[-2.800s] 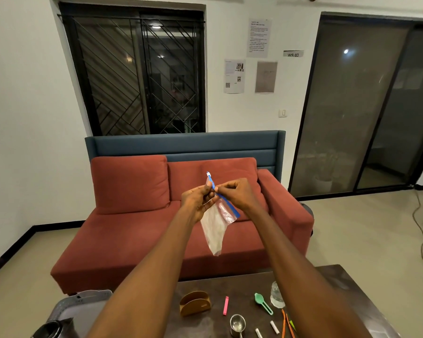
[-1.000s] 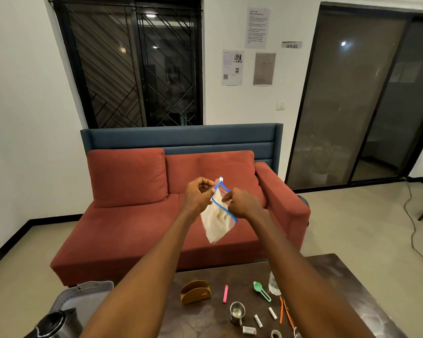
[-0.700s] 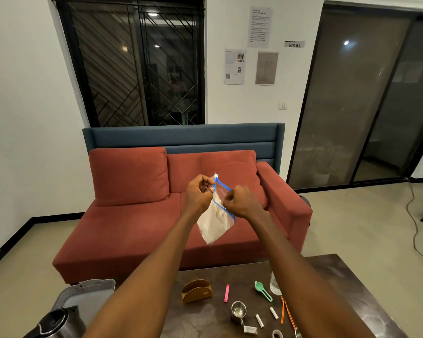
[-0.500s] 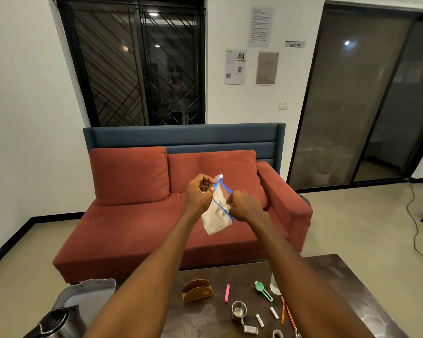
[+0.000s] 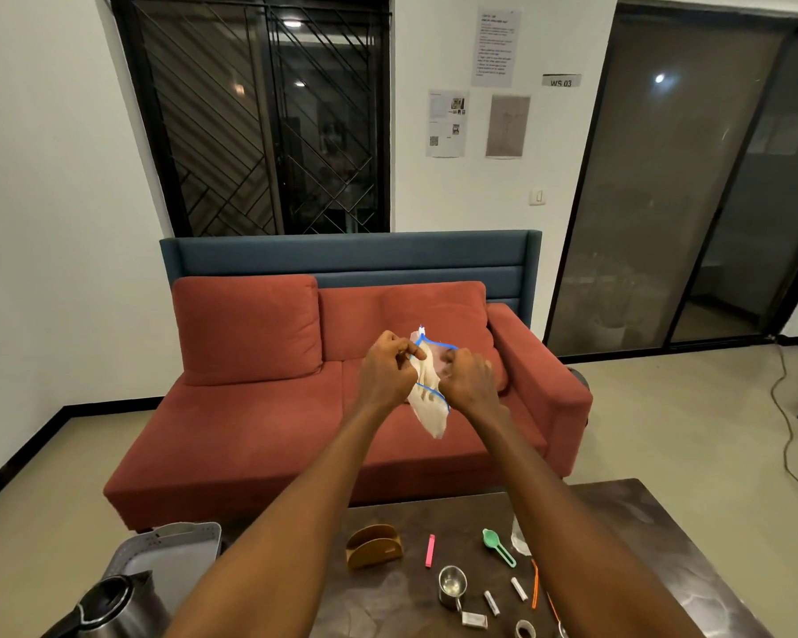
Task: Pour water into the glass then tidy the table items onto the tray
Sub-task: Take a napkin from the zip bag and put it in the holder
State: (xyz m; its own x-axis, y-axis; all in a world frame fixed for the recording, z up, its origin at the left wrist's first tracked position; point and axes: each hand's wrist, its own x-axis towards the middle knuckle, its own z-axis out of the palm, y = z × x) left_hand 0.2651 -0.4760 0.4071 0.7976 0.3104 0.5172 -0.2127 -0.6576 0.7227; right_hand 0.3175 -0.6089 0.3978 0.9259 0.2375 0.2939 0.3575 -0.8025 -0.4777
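While both arms reach out above the dark brown bench (image 5: 641, 545), the left hand (image 5: 384, 371) and the right hand (image 5: 468, 378) pinch the blue-rimmed mouth of a clear plastic zip bag (image 5: 427, 398), fingers closed on its opposite edges, mouth pulled apart. On the bench below lie a small steel cup (image 5: 452, 583), a green plastic scoop (image 5: 496, 545), a pink stick (image 5: 430, 550) and a tan curved holder (image 5: 373, 544). At the bench's left end sit a grey plastic tray (image 5: 167, 552) and a steel kettle (image 5: 111, 607)
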